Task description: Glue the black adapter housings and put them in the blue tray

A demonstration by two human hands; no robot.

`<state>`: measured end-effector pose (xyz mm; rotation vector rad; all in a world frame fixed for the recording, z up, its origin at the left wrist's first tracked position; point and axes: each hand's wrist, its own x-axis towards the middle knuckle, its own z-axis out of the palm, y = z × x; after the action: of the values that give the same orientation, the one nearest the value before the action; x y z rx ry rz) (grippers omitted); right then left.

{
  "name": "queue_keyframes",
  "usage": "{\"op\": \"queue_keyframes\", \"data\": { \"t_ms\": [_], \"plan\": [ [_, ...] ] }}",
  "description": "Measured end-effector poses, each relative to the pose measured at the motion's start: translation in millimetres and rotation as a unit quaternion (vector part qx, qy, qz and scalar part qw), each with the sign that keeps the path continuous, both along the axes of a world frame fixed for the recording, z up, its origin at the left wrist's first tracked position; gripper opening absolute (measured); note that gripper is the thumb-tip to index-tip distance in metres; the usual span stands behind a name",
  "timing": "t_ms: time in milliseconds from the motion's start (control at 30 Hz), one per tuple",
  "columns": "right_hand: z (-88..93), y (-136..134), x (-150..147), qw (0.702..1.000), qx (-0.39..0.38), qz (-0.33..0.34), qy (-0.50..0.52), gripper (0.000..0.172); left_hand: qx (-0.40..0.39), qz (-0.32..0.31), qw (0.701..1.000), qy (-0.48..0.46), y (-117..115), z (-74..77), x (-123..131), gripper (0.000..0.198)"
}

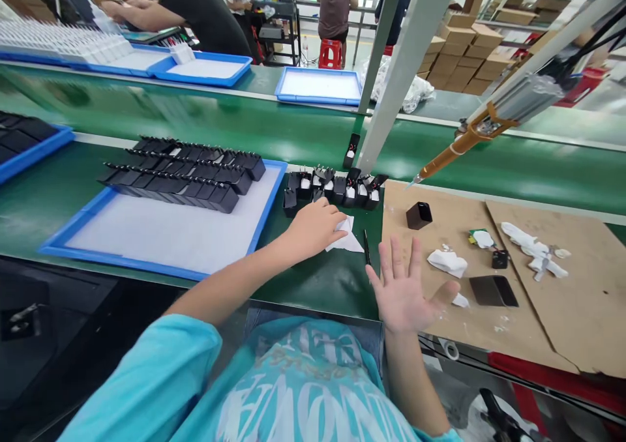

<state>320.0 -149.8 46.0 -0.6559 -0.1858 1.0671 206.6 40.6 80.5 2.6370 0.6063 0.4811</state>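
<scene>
My left hand [317, 228] reaches over the green bench with its fingers bent and the thumb against a crumpled white tissue [348, 238], part of which lies on the bench. Just beyond that hand stands a cluster of small black housings [337, 189], some with white pieces inside and lids tilted up. My right hand [403, 292] is raised palm up, fingers spread, with nothing in it. Beside it a thin black pen-like tool [366, 248] rests on the bench.
Left is a blue-rimmed tray [249, 246] with rows of black housings [180, 175]. Cardboard [562, 318] at right carries a dark open box [419, 215], another dark box [493, 291] and white tissue [447, 263]. An orange-brown dispenser [454, 147] hangs above. People work beyond.
</scene>
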Motion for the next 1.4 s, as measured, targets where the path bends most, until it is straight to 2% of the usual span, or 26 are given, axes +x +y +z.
{"op": "queue_keyframes", "data": {
  "t_ms": [100,200,367,433,500,600,700,800,900,1033,1133,1267,1333,1400],
  "plan": [
    [-0.4,-2.1,3.4,1.0,0.004,-0.012,-0.004,0.073,0.081,-0.042,0.991,0.103,16.5,-8.6,33.4,0.014],
    [-4.0,-1.4,-0.2,1.0,0.015,-0.016,0.0,0.075,0.114,-0.048,0.974,0.19,26.1,-15.6,59.4,0.018],
    [-8.8,1.6,-4.2,1.0,0.023,0.005,-0.018,0.074,0.127,-0.059,0.972,0.19,23.5,-17.6,74.1,0.012],
    [-8.1,2.5,-3.0,0.999,0.026,0.001,-0.022,0.074,0.129,-0.076,0.972,0.183,18.2,-9.2,70.8,0.011],
    [-6.3,3.1,0.0,0.999,0.041,0.002,-0.023,0.073,0.097,-0.103,0.98,0.142,10.1,5.0,62.2,0.01],
    [-3.5,5.0,5.9,0.991,0.116,0.057,-0.025,0.07,-0.024,-0.131,0.991,0.029,-5.8,27.7,40.3,0.014],
    [-2.5,9.7,7.9,0.968,0.206,0.144,-0.015,0.07,-0.148,-0.125,0.979,-0.062,-20.4,37.4,14.3,0.017],
    [-4.7,15.8,1.4,0.946,0.26,0.193,0.011,0.07,-0.248,-0.078,0.957,-0.127,-28.0,30.9,-6.3,0.02],
    [-9.5,19.8,-11.4,0.934,0.282,0.215,0.046,0.071,-0.302,-0.05,0.936,-0.176,-30.1,19.4,-18.0,0.022],
    [-14.7,20.4,-28.1,0.94,0.246,0.229,0.053,0.07,-0.338,-0.072,0.918,-0.195,-33.4,10.9,-24.5,0.025],
    [-12.4,18.1,-34.3,0.946,0.215,0.239,0.035,0.07,-0.356,-0.05,0.917,-0.174,-39.6,7.1,-29.1,0.026],
    [-0.7,12.2,-34.2,0.941,0.178,0.287,-0.008,0.07,-0.319,0.0,0.934,-0.164,-51.8,0.6,-36.5,0.035],
    [6.0,7.0,-31.5,0.936,0.152,0.312,-0.063,0.07,-0.271,0.012,0.944,-0.186,-57.4,-2.6,-38.6,0.035],
    [12.8,-0.8,-26.1,0.927,0.122,0.33,-0.128,0.078,-0.229,0.019,0.949,-0.215,-60.3,-5.2,-40.1,0.034]
  ]
}}
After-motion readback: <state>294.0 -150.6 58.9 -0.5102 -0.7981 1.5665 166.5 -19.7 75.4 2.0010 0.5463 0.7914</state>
